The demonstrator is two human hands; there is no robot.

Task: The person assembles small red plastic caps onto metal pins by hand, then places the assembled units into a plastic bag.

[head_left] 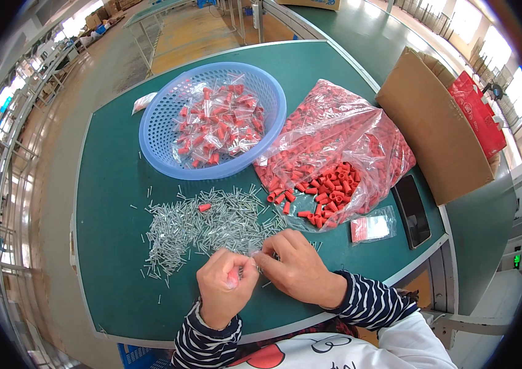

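Observation:
My left hand (225, 288) is curled around several small red plastic caps, held just above the green table (113, 203). My right hand (298, 265) rests beside it, fingertips pinched at a small clear bag between the two hands. Just beyond my fingers lies a spread heap of small silver metal pins (205, 229), with one red cap (204, 208) on top. A big clear bag of red caps (335, 154) lies open at the right, caps spilling toward me.
A blue mesh basket (156, 132) holds several small filled bags of red caps. At the right stand a brown cardboard box (433, 135) with red packets, a dark phone (411, 210) and a small stack of empty clear bags (373, 227).

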